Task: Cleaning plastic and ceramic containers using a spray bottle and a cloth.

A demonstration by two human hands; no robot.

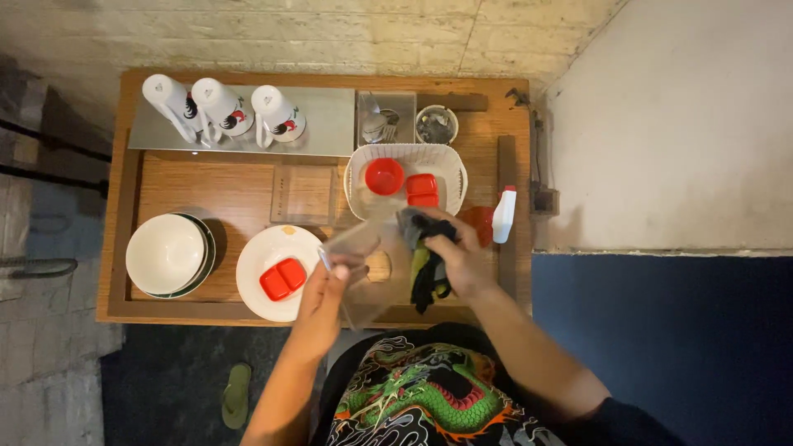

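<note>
My left hand (326, 285) grips a clear plastic lid or tray (363, 256) by its left edge, holding it tilted over the front of the wooden table (231, 194). My right hand (454, 256) is closed on a dark cloth with a yellow-green part (425, 264), pressed against the clear piece's right side. Just beyond both hands stands a white basket (450, 169) holding a round red dish (384, 176) and a square red dish (422, 188).
A white plate (256, 268) carries a red two-part dish (282, 278). Stacked white bowls (168, 253) sit at the left. Three upturned white mugs (223, 107) rest on a metal tray at the back. A white spray bottle (503, 215) stands at the right, cutlery holders (436, 124) behind the basket.
</note>
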